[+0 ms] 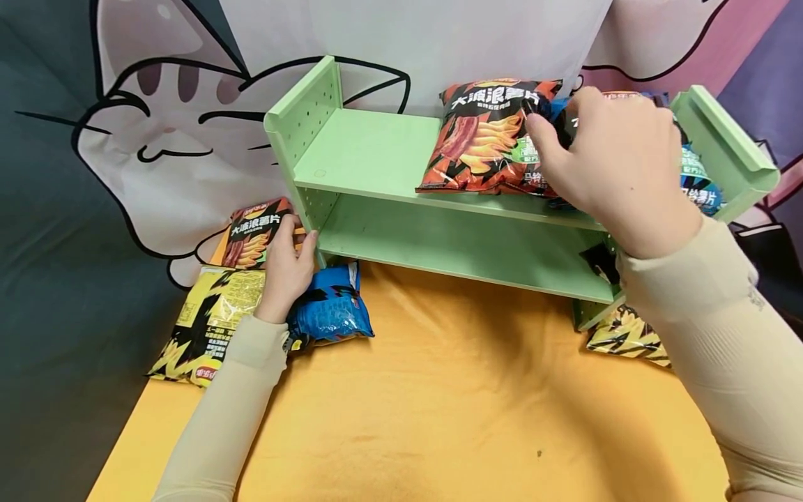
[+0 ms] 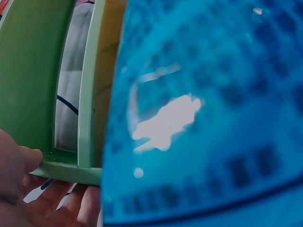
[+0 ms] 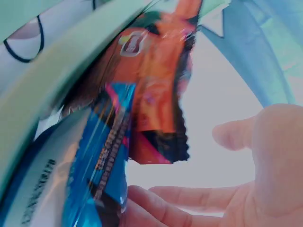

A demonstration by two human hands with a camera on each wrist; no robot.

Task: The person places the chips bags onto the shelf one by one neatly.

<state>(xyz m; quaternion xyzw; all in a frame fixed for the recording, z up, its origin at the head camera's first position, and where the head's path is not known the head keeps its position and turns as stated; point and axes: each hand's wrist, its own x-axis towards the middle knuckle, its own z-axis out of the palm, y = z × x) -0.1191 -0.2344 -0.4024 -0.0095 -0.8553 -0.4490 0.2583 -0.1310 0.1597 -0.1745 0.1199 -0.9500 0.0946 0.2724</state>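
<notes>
My left hand (image 1: 288, 275) is at the left end of a light green two-tier shelf (image 1: 370, 146). In the left wrist view its thumb lies inside the green end panel (image 2: 71, 174) and its fingers outside, pinching the edge. A blue chip bag (image 2: 213, 123) fills much of that view. Over the upper tier, my right hand (image 1: 627, 167) spreads thumb and fingers apart beside the chip bags. A red chip bag (image 1: 486, 139) stands left of it. In the right wrist view the fingertips are right at a blue bag (image 3: 102, 175), with an orange-red bag (image 3: 158, 94) behind.
Left of the shelf lie a yellow chip bag (image 1: 210, 317), a red bag (image 1: 247, 233) and a blue bag (image 1: 335, 307). Another yellow-black bag (image 1: 630, 338) lies below the shelf's right end. An orange cloth (image 1: 439, 404) covers the table. A printed cat backdrop (image 1: 163, 153) hangs behind.
</notes>
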